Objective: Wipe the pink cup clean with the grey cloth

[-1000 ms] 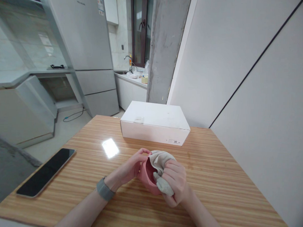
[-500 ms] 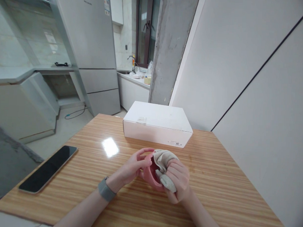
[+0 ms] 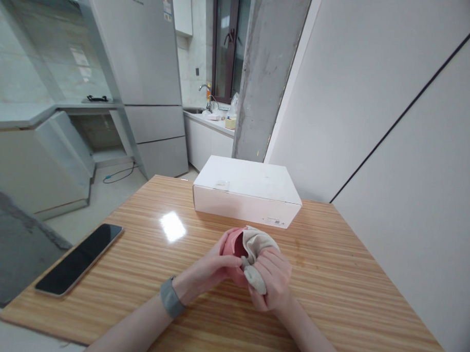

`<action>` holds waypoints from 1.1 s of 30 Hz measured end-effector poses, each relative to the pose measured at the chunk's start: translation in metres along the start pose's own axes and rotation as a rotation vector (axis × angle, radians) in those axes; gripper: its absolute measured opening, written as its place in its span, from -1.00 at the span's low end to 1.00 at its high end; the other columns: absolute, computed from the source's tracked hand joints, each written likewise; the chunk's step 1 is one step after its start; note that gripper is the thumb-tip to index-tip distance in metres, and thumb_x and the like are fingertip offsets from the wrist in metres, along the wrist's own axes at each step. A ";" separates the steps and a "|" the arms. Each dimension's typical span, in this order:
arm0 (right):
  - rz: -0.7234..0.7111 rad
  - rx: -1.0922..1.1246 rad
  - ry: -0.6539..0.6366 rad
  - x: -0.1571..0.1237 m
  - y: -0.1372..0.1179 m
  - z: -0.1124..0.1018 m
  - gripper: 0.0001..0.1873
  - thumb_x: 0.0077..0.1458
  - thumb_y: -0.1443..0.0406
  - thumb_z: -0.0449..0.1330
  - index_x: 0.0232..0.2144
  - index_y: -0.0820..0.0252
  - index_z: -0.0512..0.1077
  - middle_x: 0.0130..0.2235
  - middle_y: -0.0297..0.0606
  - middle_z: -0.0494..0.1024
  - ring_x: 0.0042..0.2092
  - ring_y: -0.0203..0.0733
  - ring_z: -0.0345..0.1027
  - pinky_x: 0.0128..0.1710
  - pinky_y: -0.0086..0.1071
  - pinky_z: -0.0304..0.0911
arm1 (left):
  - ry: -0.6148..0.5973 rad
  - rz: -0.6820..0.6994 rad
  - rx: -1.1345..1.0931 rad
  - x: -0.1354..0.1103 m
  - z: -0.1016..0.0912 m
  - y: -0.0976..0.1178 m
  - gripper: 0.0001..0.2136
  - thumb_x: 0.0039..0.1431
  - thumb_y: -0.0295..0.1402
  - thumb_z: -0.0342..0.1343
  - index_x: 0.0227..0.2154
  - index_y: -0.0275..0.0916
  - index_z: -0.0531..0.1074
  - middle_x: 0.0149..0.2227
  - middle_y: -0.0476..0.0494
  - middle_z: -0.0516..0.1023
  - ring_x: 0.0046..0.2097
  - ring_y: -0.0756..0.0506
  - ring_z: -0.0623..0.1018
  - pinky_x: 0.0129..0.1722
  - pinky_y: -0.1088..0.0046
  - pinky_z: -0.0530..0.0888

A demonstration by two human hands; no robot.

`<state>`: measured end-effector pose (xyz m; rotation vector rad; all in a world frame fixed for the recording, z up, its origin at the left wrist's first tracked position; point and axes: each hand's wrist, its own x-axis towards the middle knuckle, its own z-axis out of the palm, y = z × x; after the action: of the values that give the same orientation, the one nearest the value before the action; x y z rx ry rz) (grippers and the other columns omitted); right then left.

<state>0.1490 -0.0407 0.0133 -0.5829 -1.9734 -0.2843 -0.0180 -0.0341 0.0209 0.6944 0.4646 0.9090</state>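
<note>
the left hand [image 3: 213, 265] curls round a pink vessel [image 3: 237, 276] over the table [image 3: 331, 302], hiding its base. the right hand [image 3: 272, 276] clenches a beige cloth [image 3: 260, 240] at its mouth, cloth end unclear.

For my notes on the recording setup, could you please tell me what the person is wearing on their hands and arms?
Both the left hand and the right hand are gloveless, and no sleeves show. A broad, plain grey wristband circles the left wrist; whether it is a watch cannot be told. The right wrist is bare.
</note>
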 end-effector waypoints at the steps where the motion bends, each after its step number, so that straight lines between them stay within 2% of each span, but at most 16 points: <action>1: -0.006 0.018 -0.011 -0.001 0.001 -0.002 -0.82 -0.02 0.37 0.01 -0.60 0.08 0.15 -0.63 -0.38 0.16 -0.54 -0.23 -0.02 -0.51 -0.27 -0.02 | 0.008 0.000 -0.019 0.001 0.000 -0.001 -0.46 0.00 -0.43 0.29 0.09 -0.12 0.35 0.08 -0.16 0.46 -0.07 -0.09 0.50 -0.16 0.45 0.43; 4: -0.058 0.046 -0.057 -0.002 0.004 -0.005 -0.82 -0.03 0.36 0.01 -0.62 0.07 0.13 -0.64 -0.39 0.13 -0.54 -0.23 -0.05 -0.51 -0.27 -0.03 | 0.077 -0.001 -0.020 0.003 -0.003 -0.001 -0.69 0.18 -0.23 0.17 -0.03 -0.16 0.41 -0.04 -0.13 0.50 -0.10 -0.07 0.49 -0.16 0.43 0.43; 6: -0.108 0.050 -0.081 -0.002 0.006 -0.007 -0.82 -0.02 0.33 0.00 -0.62 0.06 0.13 -0.65 -0.39 0.13 -0.55 -0.23 -0.06 -0.52 -0.27 -0.04 | 0.110 -0.009 0.071 0.003 -0.007 0.002 -0.72 0.18 -0.22 0.18 -0.07 -0.17 0.42 -0.11 -0.10 0.52 -0.15 -0.06 0.50 -0.20 0.45 0.43; 8: -0.144 0.045 -0.093 -0.001 0.007 -0.009 -0.79 0.02 0.30 -0.02 -0.63 0.07 0.16 -0.66 -0.38 0.13 -0.55 -0.22 -0.06 -0.53 -0.27 -0.04 | 0.101 -0.033 0.221 0.002 -0.011 0.008 -0.66 0.13 -0.26 0.24 -0.03 -0.16 0.42 -0.11 -0.11 0.52 -0.18 -0.07 0.51 -0.26 0.47 0.41; 12: -0.216 0.045 -0.115 0.003 0.003 -0.015 -0.64 0.17 0.26 -0.12 -0.65 0.08 0.21 -0.67 -0.34 0.15 -0.55 -0.19 -0.05 -0.53 -0.26 -0.01 | 0.001 -0.063 0.418 -0.002 -0.016 0.025 -0.52 0.06 -0.29 0.28 0.07 -0.19 0.42 0.03 -0.23 0.50 -0.06 -0.18 0.51 -0.19 0.42 0.41; 16: -0.281 0.030 -0.180 0.003 -0.006 -0.020 -0.46 0.28 0.23 -0.24 -0.69 0.09 0.24 -0.67 -0.33 0.14 -0.55 -0.19 -0.05 -0.52 -0.25 0.04 | -0.177 -0.108 0.404 -0.003 -0.021 0.033 -0.41 -0.08 -0.33 0.37 0.08 -0.22 0.43 0.04 -0.25 0.52 0.06 -0.24 0.47 0.00 0.31 0.37; 19: -0.283 0.017 -0.165 0.003 -0.009 -0.020 -0.42 0.30 0.23 -0.26 -0.72 0.08 0.23 -0.67 -0.33 0.14 -0.55 -0.19 -0.04 -0.51 -0.26 0.05 | -0.238 -0.104 0.397 -0.001 -0.026 0.033 -0.32 -0.20 -0.44 0.43 0.09 -0.21 0.42 0.06 -0.24 0.51 0.07 -0.24 0.46 0.06 0.26 0.35; 26: -0.282 0.024 -0.132 0.002 -0.005 -0.019 -0.48 0.26 0.25 -0.21 -0.71 0.07 0.21 -0.68 -0.34 0.13 -0.56 -0.20 -0.07 -0.53 -0.28 0.09 | -0.220 -0.066 0.364 0.001 -0.021 0.028 -0.38 -0.16 -0.45 0.41 0.06 -0.24 0.46 0.01 -0.23 0.56 0.05 -0.24 0.49 0.03 0.30 0.36; 33: -0.141 0.006 -0.163 0.001 0.003 -0.012 -0.81 0.03 0.30 0.00 -0.60 0.09 0.26 -0.64 -0.33 0.22 -0.53 -0.19 0.04 -0.43 -0.23 0.21 | -0.026 -0.011 0.356 0.005 -0.022 0.023 -0.38 -0.24 -0.46 0.42 0.01 -0.26 0.50 -0.03 -0.25 0.58 0.00 -0.23 0.51 -0.04 0.32 0.41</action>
<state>0.1596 -0.0436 0.0193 -0.4761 -2.1767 -0.3257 -0.0418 -0.0124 0.0211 1.0248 0.6139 0.8128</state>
